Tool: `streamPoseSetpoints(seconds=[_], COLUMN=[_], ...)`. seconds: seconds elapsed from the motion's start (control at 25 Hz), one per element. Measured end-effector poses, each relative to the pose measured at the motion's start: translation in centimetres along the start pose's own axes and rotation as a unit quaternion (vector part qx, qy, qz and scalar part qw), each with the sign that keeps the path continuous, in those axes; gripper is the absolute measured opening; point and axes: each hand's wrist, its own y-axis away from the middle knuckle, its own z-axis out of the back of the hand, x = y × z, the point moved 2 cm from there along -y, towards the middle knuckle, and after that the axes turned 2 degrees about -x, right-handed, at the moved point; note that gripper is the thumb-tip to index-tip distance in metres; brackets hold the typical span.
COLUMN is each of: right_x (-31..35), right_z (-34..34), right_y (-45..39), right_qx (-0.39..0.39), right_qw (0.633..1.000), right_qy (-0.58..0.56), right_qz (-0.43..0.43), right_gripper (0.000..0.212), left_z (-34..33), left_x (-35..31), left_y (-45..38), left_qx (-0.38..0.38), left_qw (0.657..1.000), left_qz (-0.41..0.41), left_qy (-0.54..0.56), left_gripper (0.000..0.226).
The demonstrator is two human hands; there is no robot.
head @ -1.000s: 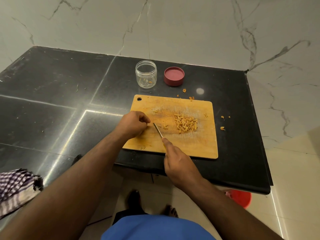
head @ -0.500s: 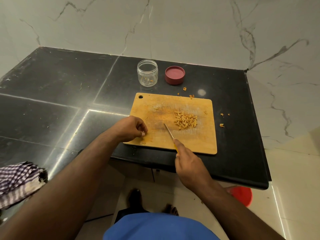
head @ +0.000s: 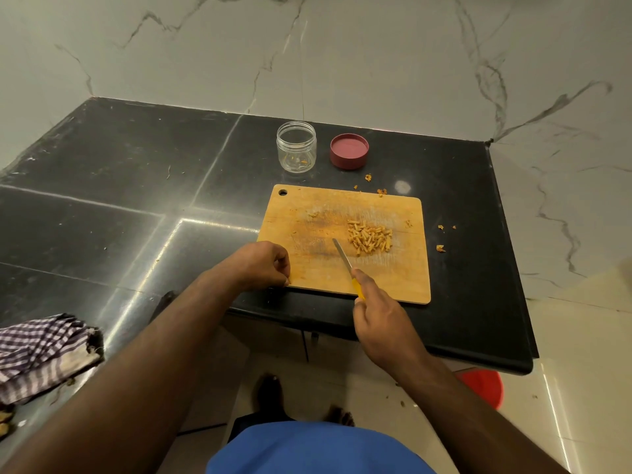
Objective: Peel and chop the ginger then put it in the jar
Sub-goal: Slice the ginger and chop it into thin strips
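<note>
Right hand (head: 383, 323): grasps the yellow-handled knife (head: 343, 256), blade tip just left of the chopped ginger (head: 369, 237). Left hand (head: 263, 265): fingers curled at the near-left corner of the cutting board (head: 393, 282); whether it holds anything cannot be told. Ginger: heaped right of the board's centre; chopping looks done. Jar (head: 296, 147): open on the table (head: 136, 200) beyond the board, nearly empty; filling remains. Lid (head: 349, 151): beyond the board, beside the jar.

Right hand (head: 383, 323) holds knife (head: 343, 256) beside chopped ginger (head: 369, 237) on board (head: 403, 282).
</note>
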Motion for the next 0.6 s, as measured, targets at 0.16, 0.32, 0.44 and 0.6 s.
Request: streamPoseSetpoints(seconds=[0.16,0.32,0.44,0.6], right_x=[-0.2,-0.3,-0.2,-0.1], right_z=[0.5,0.9,1.1,1.1], right_y=[-0.2,-0.6,-0.8,-1.1], right_qx=[-0.01,-0.022,-0.021,-0.018], right_qw=[1.0,0.999,0.999,0.998], right_qy=[-0.003,-0.011,-0.007,-0.01], right_qz=[-0.019,-0.034,-0.044,-0.052], right_gripper=[0.053,0.052,0.052,0.052], left_z=[0.0,0.1,0.2,-0.4], left_x=[-1.1,-3.4,-5.1,-5.5], left_y=[-0.6,-3.1,-5.0,-6.9], left_qx=[-0.052,-0.122,-0.138,-0.135], left_qw=[0.993,0.983,0.98,0.984], left_qz=[-0.009,-0.016,-0.024,-0.004], left_qy=[0.101,0.139,0.141,0.116], left_gripper=[0.007,0.005,0.006,0.009])
